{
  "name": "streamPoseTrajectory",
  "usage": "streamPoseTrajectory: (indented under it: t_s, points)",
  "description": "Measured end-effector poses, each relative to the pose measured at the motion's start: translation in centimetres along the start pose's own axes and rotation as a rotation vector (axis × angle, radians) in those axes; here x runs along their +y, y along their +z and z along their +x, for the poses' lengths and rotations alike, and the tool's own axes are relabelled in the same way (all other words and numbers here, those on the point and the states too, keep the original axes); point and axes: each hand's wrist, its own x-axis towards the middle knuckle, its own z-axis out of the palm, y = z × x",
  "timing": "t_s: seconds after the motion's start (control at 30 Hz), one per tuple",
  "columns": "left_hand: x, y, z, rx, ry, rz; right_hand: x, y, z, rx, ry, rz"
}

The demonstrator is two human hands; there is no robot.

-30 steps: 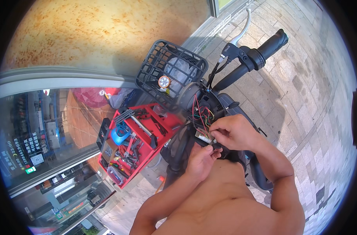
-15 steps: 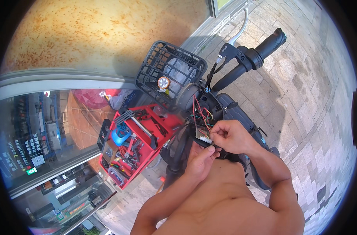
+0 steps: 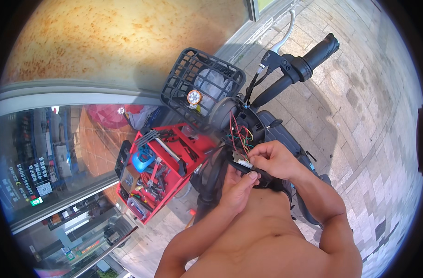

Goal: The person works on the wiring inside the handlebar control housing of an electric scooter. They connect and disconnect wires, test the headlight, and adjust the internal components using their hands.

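Observation:
Below the opened front of an electric scooter, my left hand (image 3: pixel 239 187) grips a black panel (image 3: pixel 239 167), its thumb on the near edge. A small circuit board with a white connector (image 3: pixel 244 163) sits on that panel. My right hand (image 3: pixel 272 160) is closed, thumb and finger pinched at the board's right side beside the connector; what lies between the fingertips is too small to make out. Red, green and yellow wires (image 3: pixel 239 134) run from the scooter's open housing (image 3: pixel 251 124) down to the board.
A black basket (image 3: pixel 172 85) with a round lamp (image 3: pixel 194 97) and a plastic bag is ahead. On the left stands a red tool trolley (image 3: pixel 172 183) holding wrenches and pliers, next to a glass shopfront. The handlebar grip (image 3: pixel 320 53) and brake lever (image 3: pixel 285 34) jut out at right.
My right hand has shifted slightly up, and more of the board and white connector shows. My left hand keeps its hold on the panel.

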Motion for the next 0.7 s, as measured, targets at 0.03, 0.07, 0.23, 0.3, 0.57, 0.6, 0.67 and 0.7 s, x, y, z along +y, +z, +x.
streamPoseTrajectory:
  t_s: [0.03,0.07,0.23,0.3,0.57,0.6,0.67,0.7]
  points:
    - [0.0,-0.1,0.1,0.0,-0.001,0.006,0.2,0.0,0.1,0.007,0.005,0.019]
    - [-0.1,-0.2,0.1,-0.001,-0.003,0.012,0.5,0.1,0.2,0.015,0.009,0.039]
    - [0.1,0.3,-0.2,0.024,0.038,0.152,0.9,0.1,0.5,0.069,0.063,-0.021]
    - [0.0,0.3,-0.2,0.027,0.038,0.166,0.9,0.2,0.5,0.082,0.068,-0.013]
    - [0.0,0.2,0.2,0.023,0.026,0.084,0.6,0.2,0.3,0.041,0.045,0.234]
    - [0.0,0.2,0.3,0.019,0.026,0.078,0.8,0.0,0.3,0.038,0.049,0.232]
    - [0.2,0.4,0.4,0.01,0.025,0.065,1.3,-0.6,0.4,0.034,0.057,0.229]
    - [0.2,0.5,0.3,0.012,0.028,0.068,1.2,-0.6,0.4,0.016,0.041,0.21]
